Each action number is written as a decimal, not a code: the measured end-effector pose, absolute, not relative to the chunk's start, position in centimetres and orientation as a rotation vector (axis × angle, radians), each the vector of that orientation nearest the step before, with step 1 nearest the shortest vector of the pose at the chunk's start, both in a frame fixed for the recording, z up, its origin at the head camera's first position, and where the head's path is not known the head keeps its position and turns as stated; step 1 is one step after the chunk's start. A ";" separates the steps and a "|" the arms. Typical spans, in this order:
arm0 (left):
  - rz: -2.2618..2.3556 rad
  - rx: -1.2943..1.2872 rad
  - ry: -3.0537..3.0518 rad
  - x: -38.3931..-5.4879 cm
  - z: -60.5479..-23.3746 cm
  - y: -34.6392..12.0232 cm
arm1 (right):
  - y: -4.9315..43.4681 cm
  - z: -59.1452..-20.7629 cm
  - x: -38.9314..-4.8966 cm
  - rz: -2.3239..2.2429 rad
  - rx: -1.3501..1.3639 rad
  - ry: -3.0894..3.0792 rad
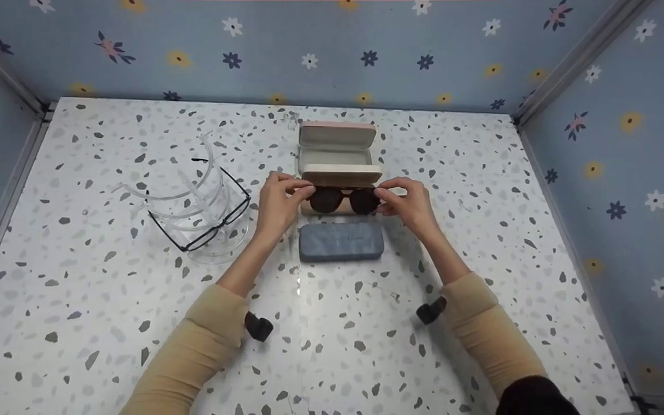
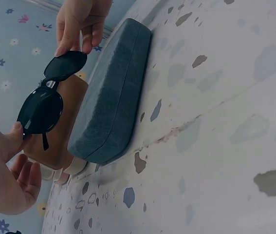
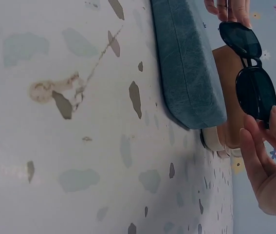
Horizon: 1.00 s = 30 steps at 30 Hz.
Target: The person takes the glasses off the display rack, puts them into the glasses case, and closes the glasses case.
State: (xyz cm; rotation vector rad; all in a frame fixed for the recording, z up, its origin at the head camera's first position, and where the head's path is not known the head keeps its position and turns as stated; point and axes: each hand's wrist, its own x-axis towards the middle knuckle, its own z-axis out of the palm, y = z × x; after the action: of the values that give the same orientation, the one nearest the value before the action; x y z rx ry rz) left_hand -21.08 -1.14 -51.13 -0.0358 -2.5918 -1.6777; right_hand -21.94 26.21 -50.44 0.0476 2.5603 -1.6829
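Observation:
Dark-lensed sunglasses [image 1: 327, 200] are held up by their two ends, with the lenses toward the head camera. My left hand [image 1: 279, 204] pinches the left end between thumb and fingers. At the other end my right hand [image 1: 410, 204] pinches the frame near the hinge. Both wrist views show the sunglasses [image 2: 40, 109] raised above the table. Just behind them stands a brown case [image 1: 340, 178] with a pale edge, partly hidden by the sunglasses. In front lies a closed blue-grey glasses case [image 1: 341, 242], which neither hand touches.
An open pink-edged case [image 1: 338, 136] with a pale lining stands behind the brown one. To the left, black-framed eyeglasses [image 1: 200, 237] lie against a clear curved plastic stand [image 1: 210, 167]. Flower-patterned panels [image 1: 309, 34] border the speckled table [image 1: 453, 155].

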 end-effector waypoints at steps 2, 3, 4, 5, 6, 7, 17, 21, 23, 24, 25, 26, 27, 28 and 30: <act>-1.668 -0.018 -2.608 -21.4 -51.4 -1.2 | 26.2 -50.6 -22.3 -1.622 0.046 2.599; -1.669 -0.009 -2.610 -21.6 -51.6 -1.2 | 26.1 -50.7 -22.5 -1.594 0.048 2.618; -1.676 0.001 -2.609 -21.8 -51.7 -1.3 | 26.1 -50.8 -22.7 -1.563 0.052 2.639; -1.679 0.015 -2.608 -22.0 -51.9 -1.2 | 26.1 -50.9 -22.9 -1.535 0.057 2.653; -1.688 0.031 -2.605 -22.1 -52.0 -1.2 | 26.1 -50.9 -23.0 -1.516 0.063 2.660; -1.695 0.046 -2.602 -22.3 -52.2 -1.2 | 26.0 -50.9 -23.1 -1.500 0.073 2.665; -1.735 0.138 -2.589 -23.6 -52.9 -1.1 | 25.9 -51.3 -24.4 -1.389 0.165 2.687; -1.746 0.166 -2.586 -23.9 -53.3 -1.1 | 25.9 -51.5 -24.7 -1.373 0.173 2.672; -1.744 0.169 -2.587 -24.0 -53.3 -1.1 | 25.9 -51.5 -24.8 -1.359 0.167 2.679; -1.740 0.168 -2.588 -24.1 -53.4 -1.1 | 25.9 -51.6 -24.9 -1.354 0.165 2.682; -1.739 0.164 -2.588 -24.2 -53.4 -1.1 | 25.9 -51.6 -25.0 -1.346 0.167 2.686; -1.741 0.159 -2.588 -24.2 -53.4 -1.1 | 25.9 -51.6 -25.0 -1.343 0.171 2.686; -1.736 0.154 -2.591 -24.3 -53.5 -1.1 | 25.9 -51.7 -25.1 -1.338 0.175 2.688; -1.730 0.148 -2.593 -24.3 -53.5 -1.1 | 25.9 -51.7 -25.1 -1.336 0.181 2.687; -1.726 0.143 -2.603 -24.4 -53.7 -1.2 | 25.8 -51.8 -25.2 -1.338 0.193 2.677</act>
State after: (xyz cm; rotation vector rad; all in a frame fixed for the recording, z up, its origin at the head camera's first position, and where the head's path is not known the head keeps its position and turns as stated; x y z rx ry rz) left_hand -24.44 -1.20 -53.68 0.1435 -2.6030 -1.7264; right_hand -25.22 25.85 -51.85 0.1932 2.6767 -1.3375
